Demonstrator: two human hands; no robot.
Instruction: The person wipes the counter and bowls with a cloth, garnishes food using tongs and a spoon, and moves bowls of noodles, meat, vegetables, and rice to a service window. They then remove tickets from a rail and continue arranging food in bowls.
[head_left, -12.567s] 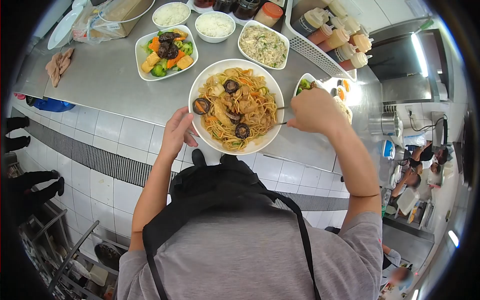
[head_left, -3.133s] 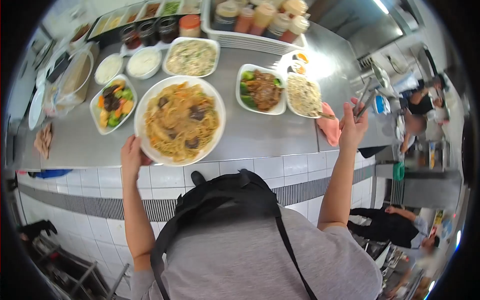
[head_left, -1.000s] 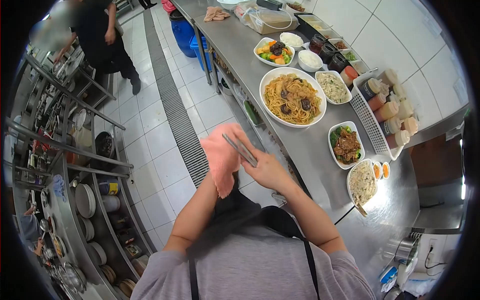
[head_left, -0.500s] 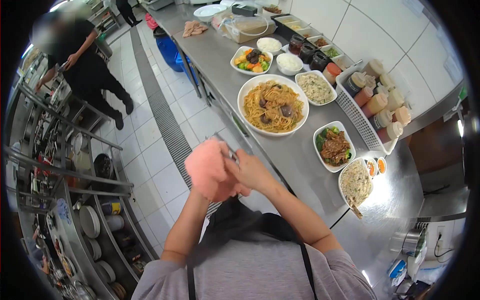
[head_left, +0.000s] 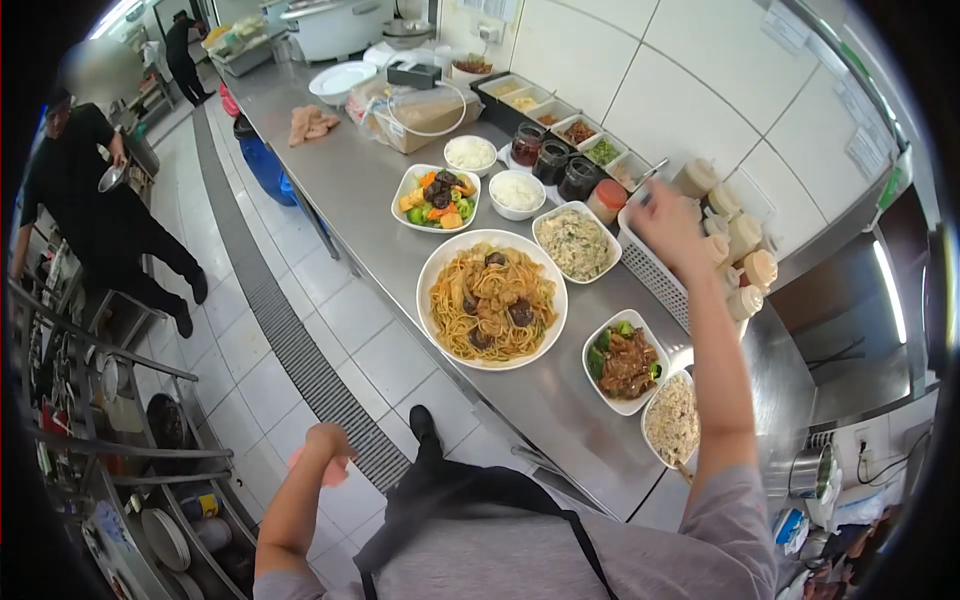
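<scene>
Reaching far across the steel surface (head_left: pixel 350 190) with the right hand (head_left: pixel 668 225), raised above the white basket (head_left: pixel 655 280) of squeeze bottles (head_left: pixel 745 235) at the right. Impossible to tell from behind whether that grip is clenched or released; just past the fingers, a thin metal utensil (head_left: pixel 650 172), held or merely lying there, not clear. Down at the near left, well apart from the surface and over the tiled floor, the left hand (head_left: pixel 325 450) clenched on a pink cloth (head_left: pixel 338 472), only a fringe of it showing below the fist.

Judging by the look: soft, limp and light, safe to bunch anywhere, best gathered whole in the fist to keep corners from trailing. As for the bottles, probably light, pliant plastic, perhaps greasy; best taken round the body below the cap, not squeezed hard.

Between the two hands, a large plate of noodles (head_left: pixel 491 298) among smaller dishes. At the far left, another person (head_left: pixel 90 200) in black.
</scene>
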